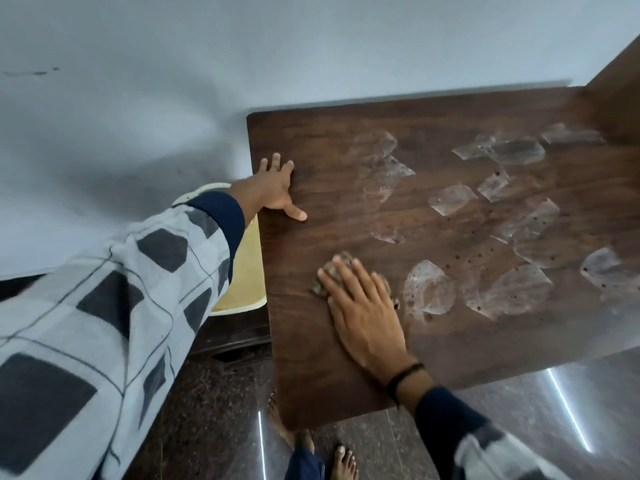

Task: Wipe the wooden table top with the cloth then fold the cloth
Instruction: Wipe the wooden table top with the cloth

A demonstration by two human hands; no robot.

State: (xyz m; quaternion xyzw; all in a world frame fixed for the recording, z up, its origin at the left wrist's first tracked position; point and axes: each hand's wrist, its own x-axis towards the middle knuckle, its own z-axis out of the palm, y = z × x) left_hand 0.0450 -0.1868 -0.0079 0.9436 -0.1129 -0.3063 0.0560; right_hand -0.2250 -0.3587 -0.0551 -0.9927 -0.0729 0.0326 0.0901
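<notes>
My bare feet [341, 460] stand on the dark floor [214, 410] below the wooden counter [467, 344], where my right hand [363, 306] presses flat, fingers spread, on the crumpled cloth [341, 259], and farther off my open left hand [275, 187] grips the counter's edge, beside pale patches [450, 199].

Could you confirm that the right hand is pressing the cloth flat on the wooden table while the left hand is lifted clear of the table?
Not quite. The head view shows the left hand resting on the table at its far left edge, not lifted clear. The rest stands: the right hand presses the cloth flat on the wooden top.
</notes>
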